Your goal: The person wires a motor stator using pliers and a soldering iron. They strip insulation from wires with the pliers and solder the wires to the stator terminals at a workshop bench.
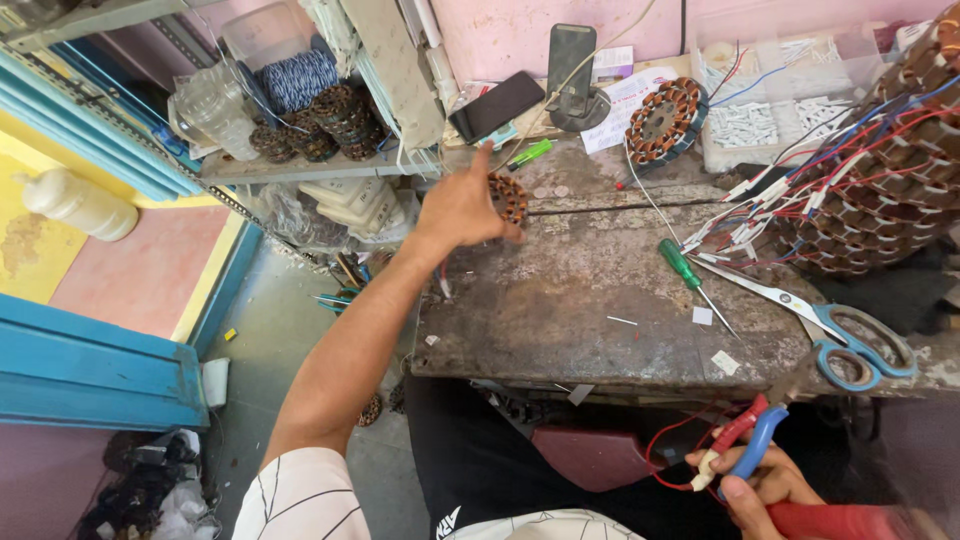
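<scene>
A small motor-winding repair workshop: a worn, stained bench (600,300) carries a copper-wound stator (662,120) near its far edge, a heap of wired stators (880,190) at its right edge, a green screwdriver (690,275) and scissors (830,325), with more windings on a shelf (300,168) off the far-left corner.

screwdriver (690,272) on workbench (560,310), scissors (830,325) right of it

A single head-worn camera looks steeply down and forward from close above the worn tabletop (590,300), taking in its near edge and the floor left of it.
</scene>
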